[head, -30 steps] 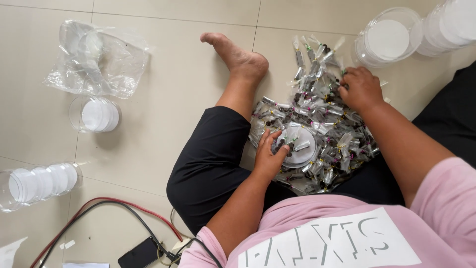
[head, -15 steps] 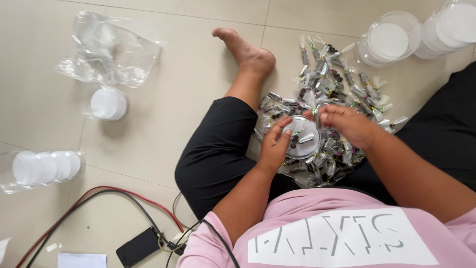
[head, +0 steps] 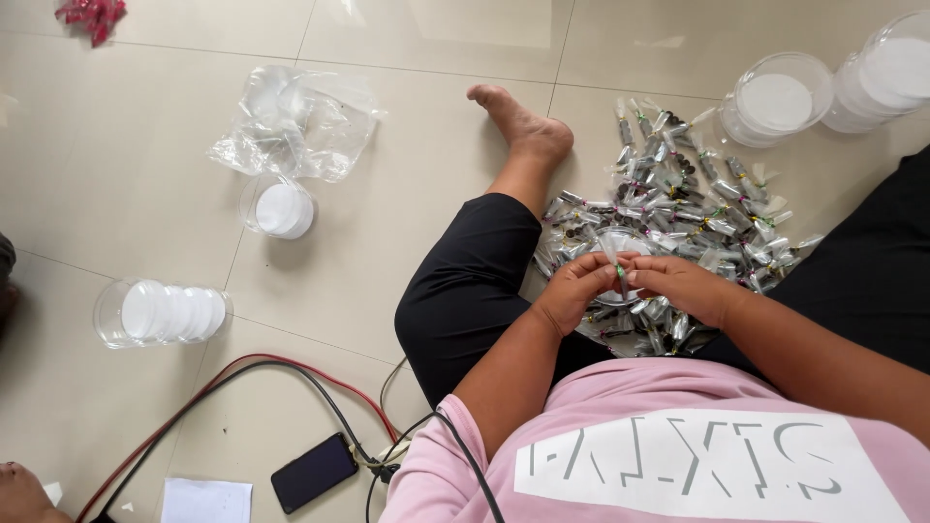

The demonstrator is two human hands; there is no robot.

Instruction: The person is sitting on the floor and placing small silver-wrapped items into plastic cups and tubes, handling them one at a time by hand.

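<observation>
Left hand [head: 573, 291]: fingers closed, pinching the lower part of a small clear sachet [head: 612, 260] from its left side.
Right hand [head: 678, 286]: fingers closed on the same sachet from the right; fingertips of both hands meet around it.
Sachet: upright between the two sets of fingertips, a green band where they grip, its clear top sticking up above them.
Dish [head: 620, 254]: round and clear, directly under the hands, partly hidden by them, on top of the pile.
Pile [head: 678, 199]: many like sachets heaped on the floor between the legs, spreading from the hands toward the far edge.
Foot [head: 518, 121]: bare, just left of the pile.
Tubs [head: 775, 97]: clear, with white lids, at the far right corner of the floor.
Bag [head: 291, 121]: crumpled clear plastic, well left of the hands.
Phone [head: 312, 472]: dark, near edge of the floor, beside cables [head: 242, 373].
</observation>
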